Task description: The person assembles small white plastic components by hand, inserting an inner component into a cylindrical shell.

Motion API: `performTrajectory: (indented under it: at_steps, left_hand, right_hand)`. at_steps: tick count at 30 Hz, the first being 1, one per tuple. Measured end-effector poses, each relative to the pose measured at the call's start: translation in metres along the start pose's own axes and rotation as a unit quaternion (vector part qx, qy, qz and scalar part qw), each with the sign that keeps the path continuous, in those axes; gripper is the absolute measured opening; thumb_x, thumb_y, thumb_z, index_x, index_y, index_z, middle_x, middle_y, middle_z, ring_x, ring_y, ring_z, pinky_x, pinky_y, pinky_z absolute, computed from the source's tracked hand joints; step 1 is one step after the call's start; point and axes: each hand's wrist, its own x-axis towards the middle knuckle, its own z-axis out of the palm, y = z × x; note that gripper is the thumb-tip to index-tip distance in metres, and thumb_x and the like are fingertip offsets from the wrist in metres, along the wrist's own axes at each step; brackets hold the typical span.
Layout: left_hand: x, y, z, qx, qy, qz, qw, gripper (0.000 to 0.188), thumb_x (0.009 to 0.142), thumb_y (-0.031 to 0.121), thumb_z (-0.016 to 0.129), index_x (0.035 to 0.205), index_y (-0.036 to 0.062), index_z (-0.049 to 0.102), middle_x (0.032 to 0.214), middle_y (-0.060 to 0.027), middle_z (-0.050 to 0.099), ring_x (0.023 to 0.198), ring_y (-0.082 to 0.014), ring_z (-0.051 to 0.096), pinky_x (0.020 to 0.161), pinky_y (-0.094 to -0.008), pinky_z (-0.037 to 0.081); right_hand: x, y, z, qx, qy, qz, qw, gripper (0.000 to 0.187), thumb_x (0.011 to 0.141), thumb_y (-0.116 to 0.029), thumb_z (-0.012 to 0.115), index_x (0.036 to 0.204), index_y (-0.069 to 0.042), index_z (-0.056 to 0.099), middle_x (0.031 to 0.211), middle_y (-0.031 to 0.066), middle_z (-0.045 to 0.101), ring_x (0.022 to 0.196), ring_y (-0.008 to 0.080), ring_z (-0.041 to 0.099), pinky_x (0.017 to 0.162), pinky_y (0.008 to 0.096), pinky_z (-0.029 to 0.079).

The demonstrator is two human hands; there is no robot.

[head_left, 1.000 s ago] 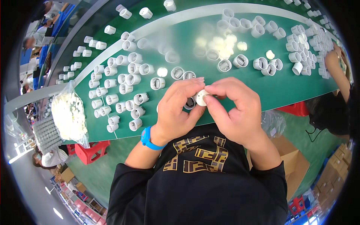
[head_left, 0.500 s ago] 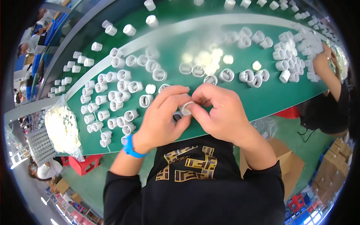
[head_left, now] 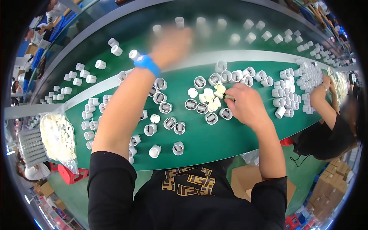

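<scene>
My left hand (head_left: 172,45) reaches far over the moving-belt side, beyond the pale rail; it is smeared by motion, so its fingers and anything in them cannot be made out. My right hand (head_left: 245,104) is at the right side of a small pile of cream round caps (head_left: 209,96), its fingers curled in, with a pale cap seemingly pinched between thumb and fingers. Around the pile stand open white plastic cups (head_left: 211,118) with grey metal parts inside. Close to the front edge are a cup covered by a white cap (head_left: 155,151) and an open cup (head_left: 178,148).
More white cups (head_left: 100,64) stand on the dark green belt behind the pale rail (head_left: 199,59). A clear bag of cream caps (head_left: 57,136) lies at the left table end. At right, another person's arm (head_left: 324,101) is beside densely grouped cups (head_left: 285,94).
My hands were together around a white cup near the front edge. Now they are apart: the left has gone forward over the belt, the right forward and right to the caps.
</scene>
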Motion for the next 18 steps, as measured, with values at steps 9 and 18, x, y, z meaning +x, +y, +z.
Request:
performTrajectory:
  at_steps: [9,18]
  left_hand:
    - [-0.076,0.041,-0.031,-0.12,-0.114,0.136,0.977,0.052,0.082,0.023,0.079,0.131,0.0095,0.066,0.124,-0.0129,0.066,0.112,-0.0295,0.062,0.097,-0.0414,0.051]
    - [-0.094,0.058,-0.037,-0.23,-0.046,0.016,0.972,0.039,0.084,0.01,0.072,0.123,0.0049,0.068,0.115,-0.0061,0.07,0.106,-0.0176,0.067,0.098,-0.0322,0.051]
  right_hand:
    - [-0.094,-0.025,0.011,0.303,0.163,0.045,0.938,0.021,0.089,0.0,0.075,0.11,-0.002,0.075,0.094,0.0099,0.076,0.076,0.0159,0.07,0.071,0.0289,0.055]
    - [-0.125,-0.025,0.065,0.115,0.284,0.063,0.95,0.015,0.087,-0.001,0.074,0.102,-0.001,0.072,0.092,0.0131,0.069,0.079,0.0299,0.066,0.071,0.036,0.052]
